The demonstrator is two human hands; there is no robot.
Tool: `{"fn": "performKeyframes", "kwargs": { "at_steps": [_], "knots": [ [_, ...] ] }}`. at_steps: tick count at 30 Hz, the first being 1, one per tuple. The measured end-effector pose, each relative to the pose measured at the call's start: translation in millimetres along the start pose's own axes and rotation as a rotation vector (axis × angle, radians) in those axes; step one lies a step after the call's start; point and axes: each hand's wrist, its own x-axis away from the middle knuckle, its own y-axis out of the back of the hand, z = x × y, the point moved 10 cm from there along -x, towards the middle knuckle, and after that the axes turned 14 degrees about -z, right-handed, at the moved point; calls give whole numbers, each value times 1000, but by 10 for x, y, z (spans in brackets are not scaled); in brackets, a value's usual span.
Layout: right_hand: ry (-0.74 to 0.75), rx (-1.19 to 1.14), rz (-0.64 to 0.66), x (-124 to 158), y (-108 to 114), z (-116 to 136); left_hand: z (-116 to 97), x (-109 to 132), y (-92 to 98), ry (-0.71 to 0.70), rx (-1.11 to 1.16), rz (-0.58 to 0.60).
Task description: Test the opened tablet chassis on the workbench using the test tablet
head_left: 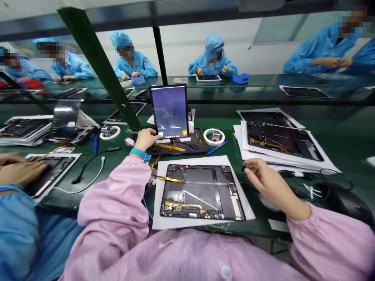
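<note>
A lit tablet screen [170,111] stands upright on a black holder tray [200,142]. My left hand [145,139] is at its lower left corner, the thumb over the front and the other fingers bent at the edge. In front of me an opened tablet housing [202,193] lies on white paper [159,218], its inner parts and a gold flex cable [170,178] showing. My right hand [262,177] is off the paper's right side, fingertips pinched on a small black piece [243,168] whose kind I cannot make out.
Stacked housings with paper sheets [284,140] lie right, beyond cables and a black mouse [347,199]. A tape roll [213,137] and blue pen [217,147] sit beside the tray. At left, a co-worker's hands [22,169] rest over another housing. A green post [102,70] slants overhead.
</note>
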Motion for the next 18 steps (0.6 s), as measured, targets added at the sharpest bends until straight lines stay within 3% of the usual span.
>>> {"fn": "performKeyframes", "kwargs": {
  "at_steps": [3,6,8,9,12,15,18],
  "knots": [
    [43,-65,-45,22,159,137,-45,5,-33,-38,-36,-60],
    [268,-18,-20,133,183,380,-218,131,214,-51,-104,-215],
    [363,-17,47,240,109,493,-543,328,340,-140,-53,-263],
    [357,-37,72,277,77,514,-771,471,315,-214,34,-211],
    [76,-166,88,303,21,388,-1483,1104,-92,-448,187,188],
    [-339,-380,120,406,-85,150,-1885,1598,-426,-648,43,264],
    [-519,-496,137,521,-178,28,-1992,1811,-705,-786,-59,270]
  ]
}}
